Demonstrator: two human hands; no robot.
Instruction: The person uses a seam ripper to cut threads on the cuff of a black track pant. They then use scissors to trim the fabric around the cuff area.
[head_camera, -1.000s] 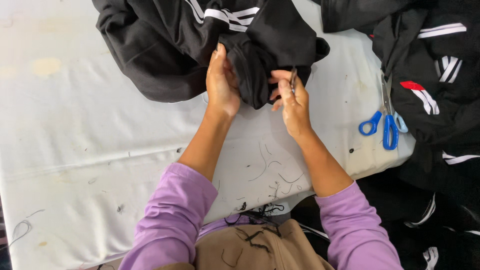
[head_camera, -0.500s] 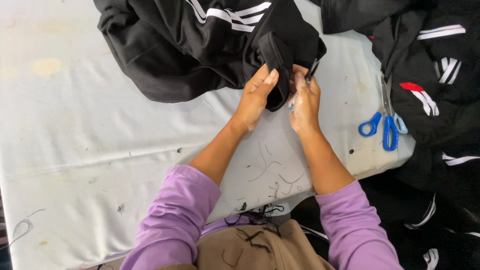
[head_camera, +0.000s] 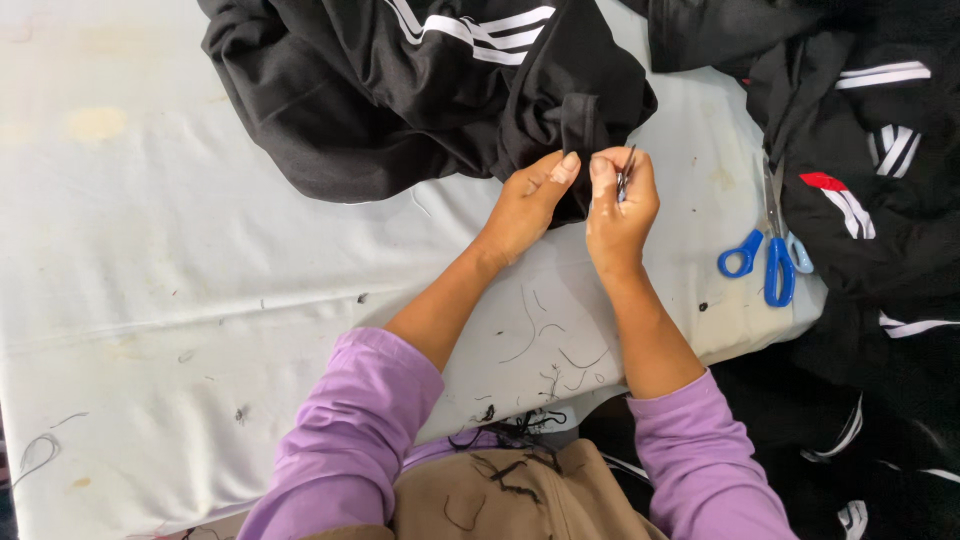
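White padded worktop (head_camera: 200, 300), stained, w/ loose black thread bits; both hands at the hem of a black garment.

Black striped jacket (head_camera: 400, 90) lies bunched at the top-centre of the worktop, white stripes showing. Left hand (head_camera: 530, 195) is closed on a fold of its fabric, thumb up, pinching the edge. Right hand (head_camera: 620, 200) is just beside it, fingers closed round a small thread snipper (head_camera: 625, 172), tips pointing up at the fabric edge. Blue-handled scissors (head_camera: 770, 250) lie near the right edge of the worktop, apart from the hands. More black striped garments (head_camera: 870, 150) piled on the right. Purple sleeves (head_camera: 350, 440) on both arms.
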